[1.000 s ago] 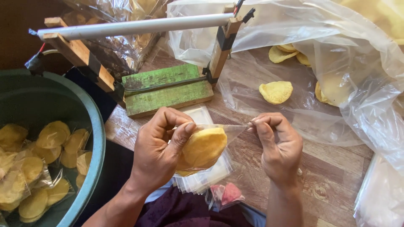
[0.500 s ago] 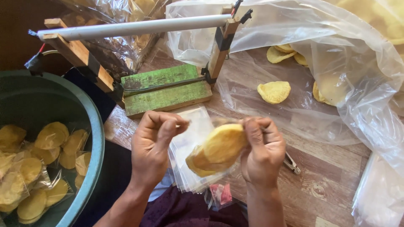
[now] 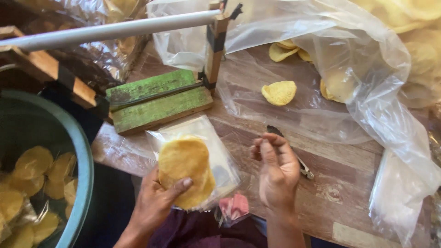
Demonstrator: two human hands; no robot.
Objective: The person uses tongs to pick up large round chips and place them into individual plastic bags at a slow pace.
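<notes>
The left hand (image 3: pixel 156 202) holds a small clear plastic bag (image 3: pixel 202 156) with round yellow crackers (image 3: pixel 186 170) inside it, the thumb pressed across the front of the stack and the fingers closed behind it, so the grip is clamped on the bag. The bag sits over the near edge of the wooden table (image 3: pixel 340 183), just in front of a green wooden block (image 3: pixel 156 98) that lies flat near the table's left end. The right hand (image 3: pixel 275 172) hovers just beside the bag, palm turned toward it, fingers loosely curled and apart, holding nothing. Just behind that hand a small dark-handled metal tool (image 3: pixel 301 165) lies on the wood, partly hidden by the fingers. A single yellow cracker (image 3: pixel 279 93) rests on a large sheet of clear plastic (image 3: pixel 367 82) toward the far edge, with more crackers further back under the plastic folds. A white rod (image 3: pixel 115 30) crosses the far left corner, fixed to an upright wooden post (image 3: pixel 215 46) beside the green block. Off the table's left edge stands a teal tub (image 3: pixel 80 183) holding bagged crackers. A bit of pink plastic (image 3: pixel 234 206) shows below the table's near edge, between the two wrists.
</notes>
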